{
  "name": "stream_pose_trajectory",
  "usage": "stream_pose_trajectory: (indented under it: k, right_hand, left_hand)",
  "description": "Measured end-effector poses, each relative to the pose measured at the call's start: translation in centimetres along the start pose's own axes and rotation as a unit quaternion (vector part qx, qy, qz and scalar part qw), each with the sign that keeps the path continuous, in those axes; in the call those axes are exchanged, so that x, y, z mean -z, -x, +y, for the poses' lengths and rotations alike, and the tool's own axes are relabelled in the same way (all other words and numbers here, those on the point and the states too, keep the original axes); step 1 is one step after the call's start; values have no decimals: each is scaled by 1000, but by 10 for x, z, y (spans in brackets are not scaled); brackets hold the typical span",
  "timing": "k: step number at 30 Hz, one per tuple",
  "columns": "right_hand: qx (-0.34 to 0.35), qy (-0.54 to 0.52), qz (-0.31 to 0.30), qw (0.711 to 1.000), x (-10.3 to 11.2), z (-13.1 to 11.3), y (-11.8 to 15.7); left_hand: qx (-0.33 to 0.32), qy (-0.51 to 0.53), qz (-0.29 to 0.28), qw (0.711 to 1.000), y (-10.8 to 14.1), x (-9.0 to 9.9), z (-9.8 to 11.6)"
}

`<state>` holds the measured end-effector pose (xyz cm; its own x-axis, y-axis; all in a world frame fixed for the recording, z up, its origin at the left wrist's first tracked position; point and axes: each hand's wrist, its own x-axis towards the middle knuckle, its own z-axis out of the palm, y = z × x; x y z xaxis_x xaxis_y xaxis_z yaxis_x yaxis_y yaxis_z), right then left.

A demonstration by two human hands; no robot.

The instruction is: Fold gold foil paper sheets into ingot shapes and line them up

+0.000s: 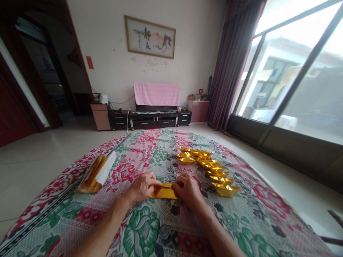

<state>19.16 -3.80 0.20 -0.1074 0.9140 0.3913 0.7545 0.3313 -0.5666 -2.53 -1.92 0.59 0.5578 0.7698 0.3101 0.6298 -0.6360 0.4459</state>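
A folded strip of gold paper (164,193) lies on the flowered cloth between my two hands. My left hand (143,187) pinches its left end, fingers curled together. At the strip's right end, my right hand (187,189) is closed with thumb and fingers on the upper edge. Several boat-shaped gold paper pieces (226,189) stand in a curved row beyond and to the right of my right hand. To the left lies a stack of gold and white paper sheets (98,173), apart from my left hand.
The round table wears a red, green and grey patterned cloth (142,228). Beyond it, a low black cabinet (155,120) stands by the wall under a pink cloth (157,94). Large windows (294,78) are at the right, a doorway at the left.
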Motion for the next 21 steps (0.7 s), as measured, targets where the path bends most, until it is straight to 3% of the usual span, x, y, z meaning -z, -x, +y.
stream_pose_trajectory:
  k: [8, 13, 16, 21]
  right_hand:
    - [15, 14, -13, 1000, 1, -1, 2]
    - [83, 44, -16, 995, 1, -5, 0]
    - [109, 58, -46, 991, 1, -9, -2]
    - [94, 32, -96, 990, 2, -14, -2]
  left_hand:
    - [-6, 0, 11, 1000, 1, -1, -4]
    - [-5, -14, 1, 1000, 1, -1, -5]
    - [-7, -13, 2, 1000, 0, -2, -7]
    - [-7, -3, 6, 1000, 0, -1, -5]
